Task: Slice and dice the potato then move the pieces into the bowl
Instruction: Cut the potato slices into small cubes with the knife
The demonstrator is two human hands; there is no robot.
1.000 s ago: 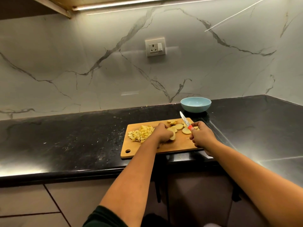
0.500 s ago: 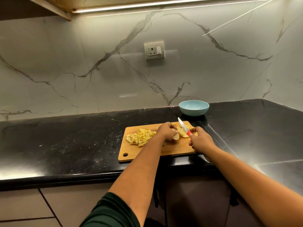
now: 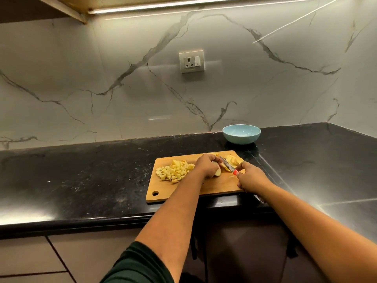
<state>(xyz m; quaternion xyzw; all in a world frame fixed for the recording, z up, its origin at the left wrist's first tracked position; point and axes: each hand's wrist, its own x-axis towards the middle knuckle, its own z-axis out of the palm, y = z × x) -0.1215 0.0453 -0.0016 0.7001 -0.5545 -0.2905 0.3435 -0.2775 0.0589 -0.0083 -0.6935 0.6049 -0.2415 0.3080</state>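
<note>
Change: a second ago my knife was lifted clear; now its blade lies across the slices, so the next dicing cut is starting.
Left hand (image 3: 207,166): curled over a stack of potato slices (image 3: 217,172), holding it at board centre.
Right hand (image 3: 252,177): gripping the knife (image 3: 228,165) by its red handle, blade pointing to 10 o'clock.
Diced pile (image 3: 175,170): at 9 o'clock of my left hand, on the cutting board (image 3: 183,190).
Uncut slices (image 3: 233,159): at 1 o'clock, on the board's far corner.
Bowl (image 3: 241,134): pale blue, at 12 o'clock beyond the board, holding no pieces that I can see.
Obstruction: my fingertips sit close beside the blade.
Surroundings: black counter (image 3: 81,176); wall socket (image 3: 191,61).
</note>
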